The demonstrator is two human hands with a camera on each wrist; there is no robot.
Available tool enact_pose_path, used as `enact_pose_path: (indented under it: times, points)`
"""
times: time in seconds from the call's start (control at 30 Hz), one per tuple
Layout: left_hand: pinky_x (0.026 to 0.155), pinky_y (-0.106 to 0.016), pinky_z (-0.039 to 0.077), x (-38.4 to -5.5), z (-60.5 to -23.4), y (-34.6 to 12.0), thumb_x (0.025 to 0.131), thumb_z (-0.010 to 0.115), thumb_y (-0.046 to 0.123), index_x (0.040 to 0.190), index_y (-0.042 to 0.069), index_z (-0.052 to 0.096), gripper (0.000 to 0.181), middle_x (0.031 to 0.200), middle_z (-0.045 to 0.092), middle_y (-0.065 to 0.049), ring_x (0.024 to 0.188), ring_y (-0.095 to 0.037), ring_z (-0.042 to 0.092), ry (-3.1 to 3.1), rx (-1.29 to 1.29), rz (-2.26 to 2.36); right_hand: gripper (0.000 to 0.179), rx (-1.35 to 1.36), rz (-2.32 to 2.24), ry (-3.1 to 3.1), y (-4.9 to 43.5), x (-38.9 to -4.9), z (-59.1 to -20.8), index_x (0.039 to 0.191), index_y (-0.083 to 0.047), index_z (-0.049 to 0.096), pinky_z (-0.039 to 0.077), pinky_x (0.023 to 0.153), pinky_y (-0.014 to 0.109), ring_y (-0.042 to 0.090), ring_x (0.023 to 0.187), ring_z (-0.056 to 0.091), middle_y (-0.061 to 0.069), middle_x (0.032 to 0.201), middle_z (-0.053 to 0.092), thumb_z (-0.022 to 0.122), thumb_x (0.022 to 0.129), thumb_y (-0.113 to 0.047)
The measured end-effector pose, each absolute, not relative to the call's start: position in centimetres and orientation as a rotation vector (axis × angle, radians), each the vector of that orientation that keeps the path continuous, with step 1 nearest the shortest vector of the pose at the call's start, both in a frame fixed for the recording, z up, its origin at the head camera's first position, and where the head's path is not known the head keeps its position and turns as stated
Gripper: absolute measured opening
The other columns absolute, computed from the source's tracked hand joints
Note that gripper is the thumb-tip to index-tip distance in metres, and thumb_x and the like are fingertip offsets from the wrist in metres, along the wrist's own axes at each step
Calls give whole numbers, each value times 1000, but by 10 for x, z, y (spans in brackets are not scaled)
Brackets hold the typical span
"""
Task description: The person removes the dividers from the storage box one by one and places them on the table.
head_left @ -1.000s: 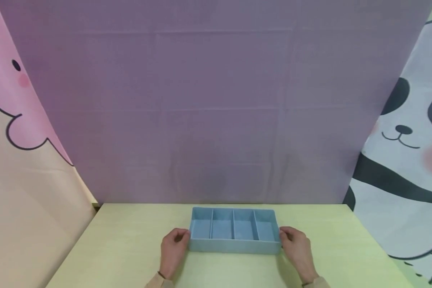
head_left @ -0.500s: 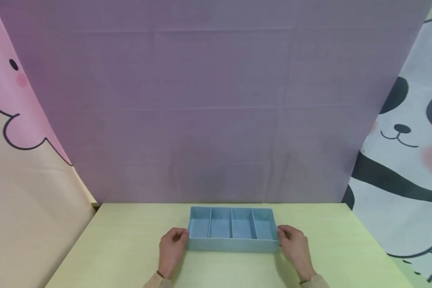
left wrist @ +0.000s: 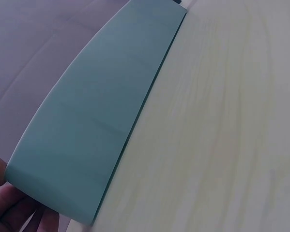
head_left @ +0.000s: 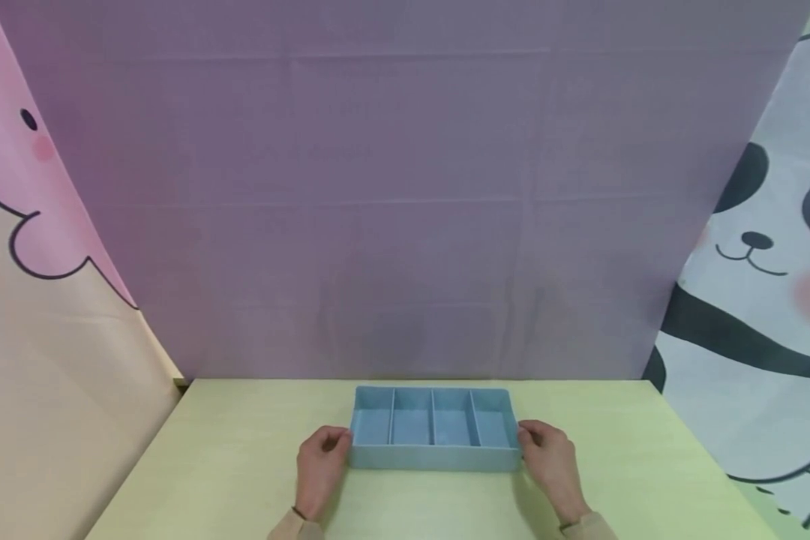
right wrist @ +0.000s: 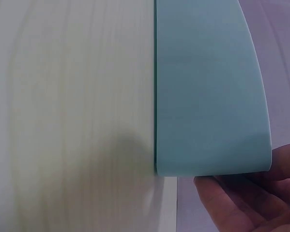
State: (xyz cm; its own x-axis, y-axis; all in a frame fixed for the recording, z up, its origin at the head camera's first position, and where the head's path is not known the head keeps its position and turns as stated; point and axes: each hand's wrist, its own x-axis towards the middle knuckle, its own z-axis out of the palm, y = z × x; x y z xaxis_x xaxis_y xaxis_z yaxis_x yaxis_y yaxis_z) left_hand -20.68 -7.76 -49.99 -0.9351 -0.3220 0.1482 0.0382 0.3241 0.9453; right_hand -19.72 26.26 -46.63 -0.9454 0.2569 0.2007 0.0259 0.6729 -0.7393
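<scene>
A purple cloth (head_left: 405,187) hangs behind the pale table (head_left: 202,465), flanked by pink print (head_left: 7,135) and panda print (head_left: 749,315).

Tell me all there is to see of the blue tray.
The blue tray is a long, shallow, open-topped box with slightly rounded corners, apparently smooth plastic. Three dividers form four compartments in a row. It appears to rest upright on the pale table, long side across the head view. The left hand grips one short end, the right hand the other.

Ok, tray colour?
Tray: plain, muted blue. Head view shows it best, inside and out.
</scene>
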Motion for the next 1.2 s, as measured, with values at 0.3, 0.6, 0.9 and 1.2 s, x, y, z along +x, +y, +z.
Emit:
enact_pose_path:
  times: [0.3,0.6,0.9,1.2]
  points:
    - [74,-30,47,-207,-501,-77,87,67,11,87,6,71,7,84,69,-4,79,-15,61,-2282,269,-1637,24,-228,1150,-2597,262,-197,-466,106,4,68,53,73,39,25,85,66,17,97,70,56,93,-11]
    - [77,-33,48,-208,-501,-78,88,66,13,89,5,70,9,87,69,-4,83,-16,62,-2278,259,-1657,24,-224,1154,-2589,262,-197,-467,107,5,67,54,72,39,27,87,67,19,99,69,56,93,-11]
    - [76,-34,49,-206,-501,-78,88,66,12,89,4,70,9,88,69,-6,84,-18,62,-2275,259,-1667,23,-229,1161,-2589,262,-198,-467,106,4,68,54,71,38,27,87,67,18,98,70,56,93,-11]
    - [79,-36,48,-207,-500,-77,88,65,10,88,5,69,7,88,68,-5,86,-19,63,-2276,274,-1665,23,-235,1160,-2592,262,-199,-468,107,4,68,53,72,39,27,87,66,18,98,70,56,93,-11]
